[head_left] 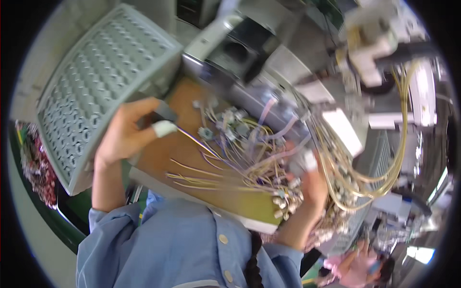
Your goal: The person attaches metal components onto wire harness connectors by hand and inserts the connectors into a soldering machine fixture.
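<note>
My left hand (126, 132), with a grey cover on one fingertip and a white one on the thumb, pinches the end of a few thin purple and white wires (194, 139). They run taut to the right into a loose pile of wires with white and pale plug connectors (235, 125). On the pile's right side is my right hand (314, 185), also with covered fingertips. It is blurred and partly behind pale tubes, so its grip does not show. Several yellow and white wire ends (192, 178) lie on the brown work board (158, 156).
A grey tray with rows of holes (108, 72) stands tilted at the left. Behind the board is a machine with a black block (240, 48). Yellowish cables (384, 180) loop down at the right. Red and white wire bundles (36, 168) lie far left; a person in pink (353, 264) sits lower right.
</note>
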Demonstrator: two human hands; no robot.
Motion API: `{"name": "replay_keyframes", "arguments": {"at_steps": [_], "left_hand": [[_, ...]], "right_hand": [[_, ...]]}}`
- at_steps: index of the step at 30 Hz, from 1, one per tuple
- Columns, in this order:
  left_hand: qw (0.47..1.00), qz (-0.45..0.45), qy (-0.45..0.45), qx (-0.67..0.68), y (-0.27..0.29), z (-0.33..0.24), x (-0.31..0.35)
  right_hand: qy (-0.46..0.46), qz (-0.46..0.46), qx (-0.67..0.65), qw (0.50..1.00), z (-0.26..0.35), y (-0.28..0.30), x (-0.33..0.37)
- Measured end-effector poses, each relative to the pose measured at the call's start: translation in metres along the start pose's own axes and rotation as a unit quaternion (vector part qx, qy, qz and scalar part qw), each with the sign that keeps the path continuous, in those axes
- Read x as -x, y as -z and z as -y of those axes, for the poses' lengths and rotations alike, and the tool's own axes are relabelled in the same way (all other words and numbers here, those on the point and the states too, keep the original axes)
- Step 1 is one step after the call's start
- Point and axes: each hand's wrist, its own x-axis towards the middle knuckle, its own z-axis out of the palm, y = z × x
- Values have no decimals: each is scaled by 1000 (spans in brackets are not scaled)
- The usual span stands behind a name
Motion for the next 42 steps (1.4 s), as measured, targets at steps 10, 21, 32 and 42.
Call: {"name": "replay_keyframes", "arguments": {"at_steps": [10,21,32,42], "left_hand": [[883,-108,-284,-358,-4,-39,30],[751,-141,102,-637,187,90,57],[978,-5,-79,191,-19,-29,29],[948,132,9,288,-80,-46,26]], "right_hand": [[338,222,323,856,33,-121,37],[40,256,-158,953,31,-81,36],[97,255,-29,962,22,-66,37],[150,296,-49,942,13,-43,41]]}}
